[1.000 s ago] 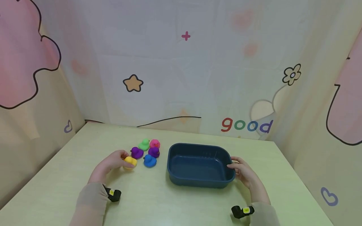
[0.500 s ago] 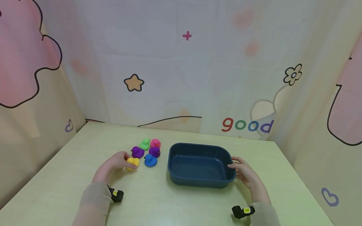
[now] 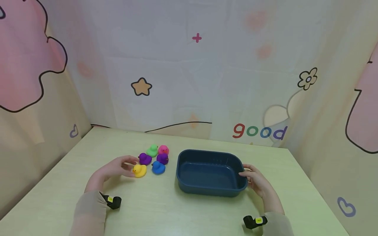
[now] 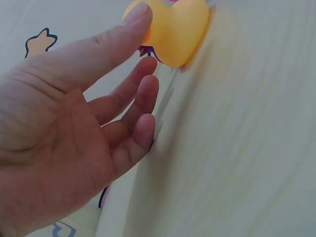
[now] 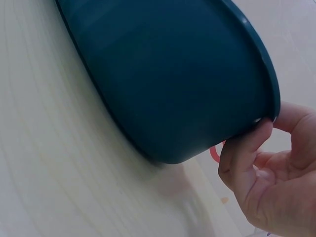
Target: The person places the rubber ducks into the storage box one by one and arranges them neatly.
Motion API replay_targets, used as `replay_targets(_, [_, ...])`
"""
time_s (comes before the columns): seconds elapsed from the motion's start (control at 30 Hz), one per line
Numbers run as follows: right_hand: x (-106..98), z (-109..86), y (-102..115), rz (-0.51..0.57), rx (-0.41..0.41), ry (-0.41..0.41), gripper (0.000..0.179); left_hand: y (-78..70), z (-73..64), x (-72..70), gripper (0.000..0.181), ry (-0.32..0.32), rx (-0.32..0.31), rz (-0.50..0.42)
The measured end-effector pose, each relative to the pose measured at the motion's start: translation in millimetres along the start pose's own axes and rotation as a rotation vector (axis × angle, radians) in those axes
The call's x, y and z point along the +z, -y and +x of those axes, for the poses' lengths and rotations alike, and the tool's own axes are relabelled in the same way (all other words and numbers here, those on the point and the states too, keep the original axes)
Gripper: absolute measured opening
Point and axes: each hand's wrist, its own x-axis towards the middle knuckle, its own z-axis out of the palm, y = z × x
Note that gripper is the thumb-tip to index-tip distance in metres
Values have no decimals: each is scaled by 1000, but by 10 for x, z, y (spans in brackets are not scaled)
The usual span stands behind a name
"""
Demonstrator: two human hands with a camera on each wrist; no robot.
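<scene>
A yellow rubber duck [image 3: 140, 171] stands on the table at the left end of a loose group of ducks. My left hand [image 3: 118, 167] is just left of it, thumb and fingers spread apart, the thumb tip right at the duck. In the left wrist view that thumb overlaps the yellow duck [image 4: 185, 34], and the other fingers are loosely bent around air. A dark blue rectangular basin [image 3: 206, 189] sits right of the ducks, its inside bare. My right hand [image 3: 258, 183] pinches its right rim, thumb over the edge and fingers against the outer wall [image 5: 163, 89].
Beside the yellow duck are a blue duck [image 3: 158, 167], two purple ducks [image 3: 145, 159], a green duck [image 3: 152, 150] and a pink duck [image 3: 163, 150]. A printed curtain [image 3: 177, 72] hangs behind the pale wooden table [image 3: 165, 213].
The yellow duck, earlier held in my left hand, was shifted slightly right toward the group and let go. The left hand has opened and drawn back left. My right hand stays on the basin.
</scene>
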Motion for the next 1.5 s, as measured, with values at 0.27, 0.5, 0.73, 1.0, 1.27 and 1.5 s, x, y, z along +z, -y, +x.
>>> replay_targets(0.27, [-12,-2,-10,-7,3,4,54,76,17,25,56,47,-3,-12])
replay_targets(0.5, [-4,12,-18,1,4,-4,55,38,35,63,51,27,-11,40])
replay_targets(0.73, [1,-4,-6,8,1,-7,52,3,61,97,48,30,-50,60])
replay_targets(1.0, [-2,-2,-15,12,-12,-2,50,-17,66,102,46,12,-21,45])
replay_targets(1.27, [-15,1,-37,20,-22,20,52,-45,66,83,51,-38,-61,3])
replay_targets(1.5, [-26,21,-38,27,-19,19,51,-115,67,31,54,-73,-18,-141])
